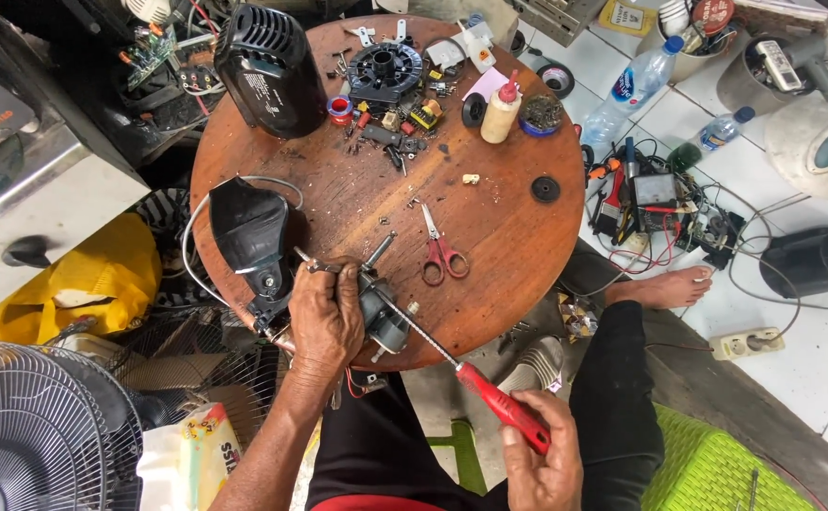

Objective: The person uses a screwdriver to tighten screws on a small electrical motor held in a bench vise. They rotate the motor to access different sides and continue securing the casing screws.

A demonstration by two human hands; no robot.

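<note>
Head view: the left hand clasps a grey fan motor at the near edge of the round wooden table. The right hand, fingers clenched, grips a red-handled screwdriver whose shaft reaches the motor. Red-handled scissors lie just to the right; a black housing lies to the left.
</note>
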